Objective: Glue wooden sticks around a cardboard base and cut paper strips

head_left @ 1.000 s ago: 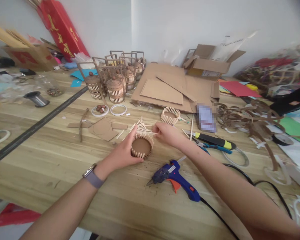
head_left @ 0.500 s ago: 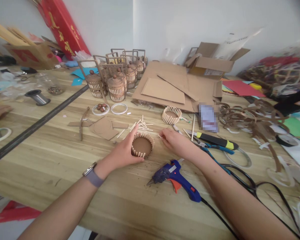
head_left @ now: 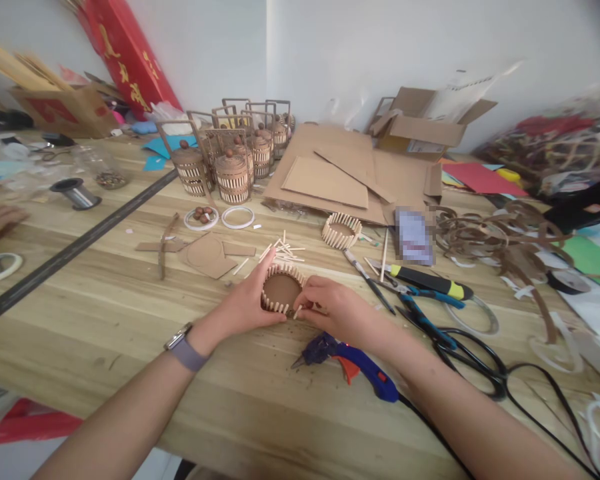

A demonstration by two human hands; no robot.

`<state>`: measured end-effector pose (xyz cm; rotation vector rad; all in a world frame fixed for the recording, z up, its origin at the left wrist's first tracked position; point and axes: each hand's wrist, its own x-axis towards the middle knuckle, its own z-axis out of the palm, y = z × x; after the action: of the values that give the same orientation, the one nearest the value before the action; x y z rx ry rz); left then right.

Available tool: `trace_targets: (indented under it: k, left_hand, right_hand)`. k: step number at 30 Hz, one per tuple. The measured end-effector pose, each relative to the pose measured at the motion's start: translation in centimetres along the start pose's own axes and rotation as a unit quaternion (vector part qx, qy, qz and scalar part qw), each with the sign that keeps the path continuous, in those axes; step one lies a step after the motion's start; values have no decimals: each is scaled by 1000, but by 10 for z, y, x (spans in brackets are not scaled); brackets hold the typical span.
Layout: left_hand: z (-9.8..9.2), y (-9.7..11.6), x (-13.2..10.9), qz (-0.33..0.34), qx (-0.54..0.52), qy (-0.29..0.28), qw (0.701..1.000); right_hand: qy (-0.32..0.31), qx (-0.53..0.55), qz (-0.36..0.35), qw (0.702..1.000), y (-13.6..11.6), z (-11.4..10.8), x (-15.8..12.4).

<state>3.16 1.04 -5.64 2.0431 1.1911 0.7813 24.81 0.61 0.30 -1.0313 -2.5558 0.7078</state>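
Observation:
A round cardboard basket base (head_left: 282,291) ringed with short upright wooden sticks rests on the table. My left hand (head_left: 247,297) curves around its left side, thumb and fingers gripping the rim. At its near right edge, my right hand (head_left: 330,305) pinches a short wooden stick (head_left: 298,312) against the ring. Just below that hand lies a blue glue gun (head_left: 365,369), its nozzle pointing left and its upper part covered by the hand. Behind the base is a pile of loose wooden sticks (head_left: 289,251). A second stick-ringed base (head_left: 341,231) stands farther back.
Several lidded mini baskets (head_left: 233,177) with tall handles stand at the back. Cardboard sheets (head_left: 325,183) lie beside them. Scissors (head_left: 473,363), a yellow-black cutter (head_left: 430,281) and brown strips (head_left: 480,230) fill the right. Another person's hand (head_left: 0,220) is at the far left.
My right hand has moved left and down to the base's rim with a stick, now partly covering the glue gun. My left hand stays on the base. Another person's hand at far left has shifted.

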Motion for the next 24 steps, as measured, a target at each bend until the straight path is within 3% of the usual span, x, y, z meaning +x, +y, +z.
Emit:
trace_targets:
  k: [17,24]
  left_hand:
    - [0,1,0,-12,1,4,1000]
    - [1,2,0,-18,5,5,1000]
  right_hand:
    - [50,-44,-33,997,10,23,4]
    - [55,-129,-32,990,9,24,5]
